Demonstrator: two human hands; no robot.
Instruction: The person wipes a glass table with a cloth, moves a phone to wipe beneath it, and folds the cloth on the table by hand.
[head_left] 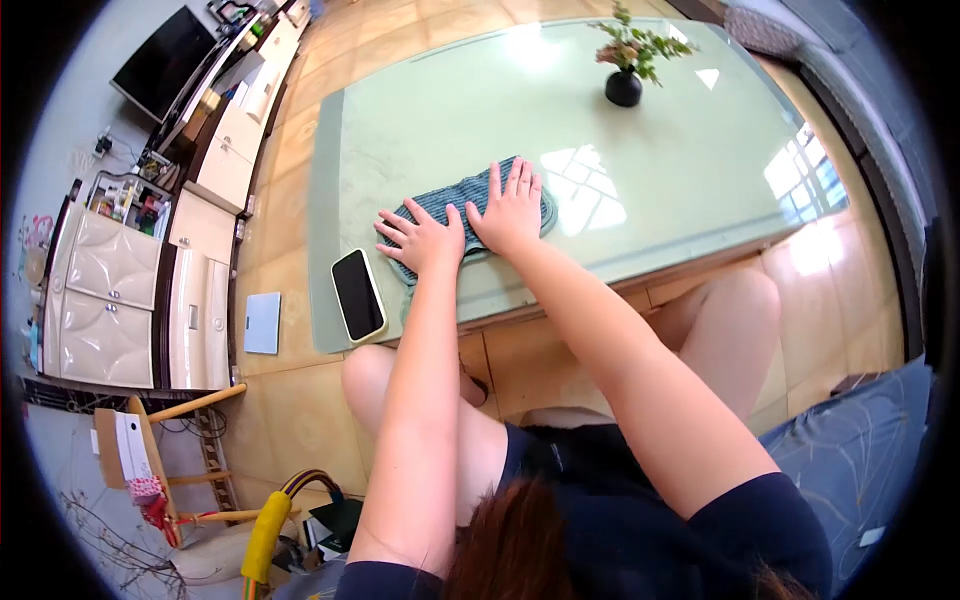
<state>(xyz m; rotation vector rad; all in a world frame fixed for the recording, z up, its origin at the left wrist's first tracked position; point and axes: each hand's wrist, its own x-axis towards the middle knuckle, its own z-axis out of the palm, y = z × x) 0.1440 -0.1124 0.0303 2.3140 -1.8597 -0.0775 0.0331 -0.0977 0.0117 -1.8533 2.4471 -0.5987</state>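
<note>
A teal ribbed cloth (467, 196) lies spread on the glass-topped table (420, 120) near its front edge. My left hand (426, 240) rests flat on the left part of the cloth, fingers spread. On the cloth's right part lies my right hand (509, 212), also flat with its fingers apart. The two thumbs are close to each other near the middle of the cloth. Neither hand grips the cloth; both press or rest on top of it.
A phone (358, 295) lies at the table's front left corner. A black vase (623, 88) with flowers stands at the far right. Left are cabinets (108, 300), a television (165, 62) and a pale flat square (262, 323) on the floor.
</note>
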